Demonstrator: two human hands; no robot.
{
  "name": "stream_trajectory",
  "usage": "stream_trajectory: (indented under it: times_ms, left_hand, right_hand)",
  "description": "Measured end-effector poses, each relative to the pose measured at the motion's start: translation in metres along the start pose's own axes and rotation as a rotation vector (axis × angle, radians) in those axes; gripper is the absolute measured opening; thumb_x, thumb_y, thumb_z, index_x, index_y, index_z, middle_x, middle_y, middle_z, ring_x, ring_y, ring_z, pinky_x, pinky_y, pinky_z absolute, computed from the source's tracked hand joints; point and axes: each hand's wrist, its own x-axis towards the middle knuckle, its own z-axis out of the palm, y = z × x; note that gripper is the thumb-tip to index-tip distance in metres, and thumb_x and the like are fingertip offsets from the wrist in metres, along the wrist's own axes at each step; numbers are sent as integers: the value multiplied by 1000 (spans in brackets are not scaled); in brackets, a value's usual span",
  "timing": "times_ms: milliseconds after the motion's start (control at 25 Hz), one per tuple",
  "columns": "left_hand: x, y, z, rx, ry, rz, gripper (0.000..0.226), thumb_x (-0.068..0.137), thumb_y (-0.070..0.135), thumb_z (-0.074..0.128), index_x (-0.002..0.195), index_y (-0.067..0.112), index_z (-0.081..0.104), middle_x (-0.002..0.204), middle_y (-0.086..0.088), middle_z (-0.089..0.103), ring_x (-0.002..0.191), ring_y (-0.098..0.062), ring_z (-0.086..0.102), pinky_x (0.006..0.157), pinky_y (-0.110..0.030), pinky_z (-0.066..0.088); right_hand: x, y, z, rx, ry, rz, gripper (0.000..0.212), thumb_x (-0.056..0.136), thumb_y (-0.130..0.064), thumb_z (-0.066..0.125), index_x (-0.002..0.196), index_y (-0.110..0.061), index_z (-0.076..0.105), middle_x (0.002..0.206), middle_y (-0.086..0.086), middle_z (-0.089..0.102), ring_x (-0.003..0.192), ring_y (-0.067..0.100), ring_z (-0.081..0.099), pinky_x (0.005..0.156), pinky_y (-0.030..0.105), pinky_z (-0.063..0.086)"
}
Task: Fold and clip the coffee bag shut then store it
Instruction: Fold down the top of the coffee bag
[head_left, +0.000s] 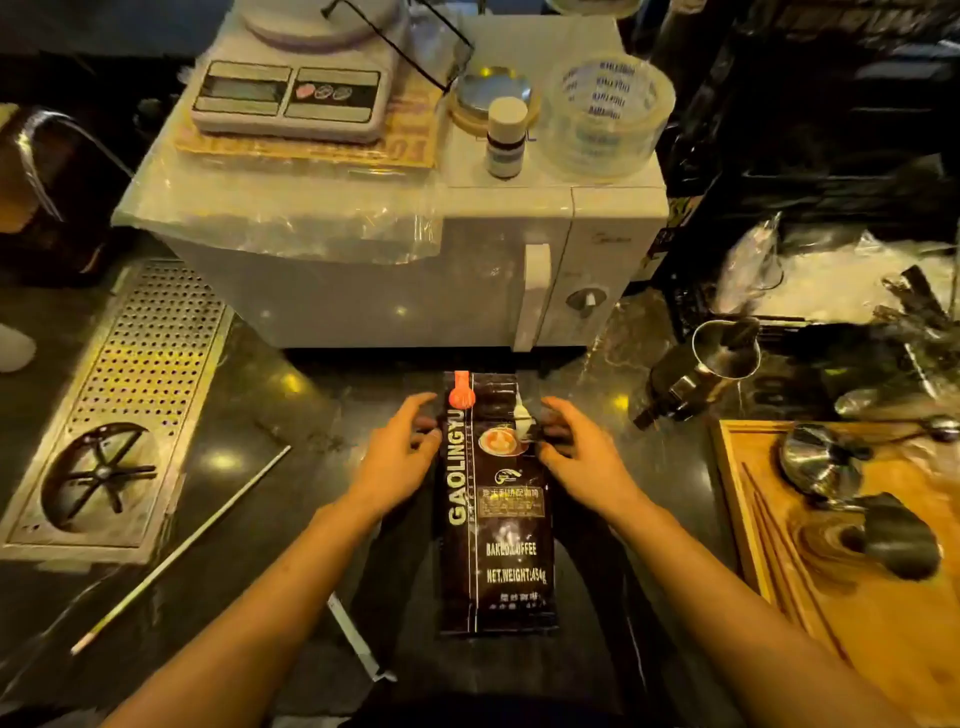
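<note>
While both forearms reach in from the near edge of the dark counter (270, 415), the coffee bag (496, 519) lies flat on it between them, its long side running away from the person and its printed face up. On the far left corner of the bag sits an orange clip (461, 392), and a white clip (522, 415) sits near the far right side; whether either is actually pinching the foil I cannot tell. The left hand (400, 457) is at the bag's left edge with fingers curled toward it, thumb spread, closed on nothing. The right hand (576, 452) mirrors it at the right edge, fingers loosely bent and blurred near the white clip; contact with the bag is not clear, and neither hand has a firm hold on it.

Just behind the bag stands a white microwave (415, 270), its top covered with clear plastic. On that top rest a kitchen scale (291, 98), a small white-capped bottle (505, 137) and a roll of clear tape (605, 114). To the left, set into the counter, is a perforated steel drain tray (140, 374), with a thin white rod (182, 545) lying near it. To the right stand a steel milk pitcher (711, 364) and a wooden tray (857, 623)
</note>
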Motion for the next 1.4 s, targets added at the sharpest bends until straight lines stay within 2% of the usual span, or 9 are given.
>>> stream_trajectory:
  times_ms: [120, 240, 400, 680, 880, 1080, 1160, 1280, 1400]
  left_hand:
    - [10, -3, 4, -140, -23, -54, 33, 98, 8, 53, 129, 18, 53, 96, -1, 68, 83, -6, 67, 79, -21, 56]
    - [17, -4, 10, -256, -37, -61, 24, 95, 5, 55, 109, 23, 63, 96, -4, 73, 89, -16, 71, 82, -32, 57]
    - [16, -6, 13, -312, 18, -94, 39, 90, -10, 54, 83, 24, 72, 87, 6, 73, 82, -7, 71, 70, -19, 56]
    - [-8, 12, 0, -460, 32, -37, 45, 92, -6, 47, 83, 25, 78, 86, 10, 78, 90, -8, 72, 78, -19, 55]
    - [-51, 29, -9, -503, 49, 105, 12, 85, 13, 68, 89, 19, 78, 90, 6, 79, 89, -11, 73, 77, -21, 56]
    - [-92, 40, -8, -454, 43, 240, 28, 76, -5, 76, 90, 20, 75, 88, 6, 79, 83, -7, 73, 76, -19, 55]
    - [-105, 43, -7, -388, 32, 288, 35, 78, -4, 75, 100, 23, 74, 94, 5, 78, 89, -7, 73, 78, -17, 55]
    - [-117, 47, -3, -215, 53, 375, 31, 82, 5, 74, 101, 29, 73, 97, 7, 74, 93, -8, 70, 81, -22, 56]
    - [-126, 52, 0, -65, 108, 510, 12, 79, 27, 74, 91, 27, 75, 87, 9, 69, 85, -10, 68, 74, -22, 53]
  right_hand:
    - [16, 3, 11, 84, -22, 68, 42, 86, -3, 67, 124, -15, 55, 102, -11, 62, 94, 0, 60, 78, 8, 49]
    - [28, 7, 17, 122, 21, 111, 33, 83, 9, 63, 106, -14, 62, 98, -2, 67, 92, 7, 64, 76, 12, 51]
    - [26, 4, 17, 297, 100, 175, 27, 82, 14, 61, 81, -12, 69, 82, 0, 71, 72, 2, 69, 67, 16, 55]
    - [-10, -23, 7, 508, 148, 126, 29, 88, 10, 52, 85, -10, 73, 82, 4, 73, 72, 7, 70, 65, 17, 54]
    - [-54, -41, 6, 579, 186, 48, 49, 92, 7, 40, 76, -18, 78, 86, -2, 75, 88, 14, 68, 76, 24, 52]
    - [-103, -56, 15, 386, 252, -131, 14, 88, -8, 66, 98, -17, 72, 89, -4, 73, 87, 8, 68, 81, 27, 56]
    - [-114, -59, 19, 287, 242, -171, 19, 85, -16, 72, 104, -19, 70, 91, -5, 70, 88, 7, 68, 82, 27, 56]
    - [-121, -63, 24, 7, 247, -331, 7, 85, -20, 72, 91, -20, 71, 88, -12, 66, 88, 6, 64, 80, 22, 50]
    - [-130, -66, 28, -88, 257, -386, 4, 85, -16, 71, 88, -20, 71, 87, -12, 65, 87, 5, 63, 78, 19, 48]
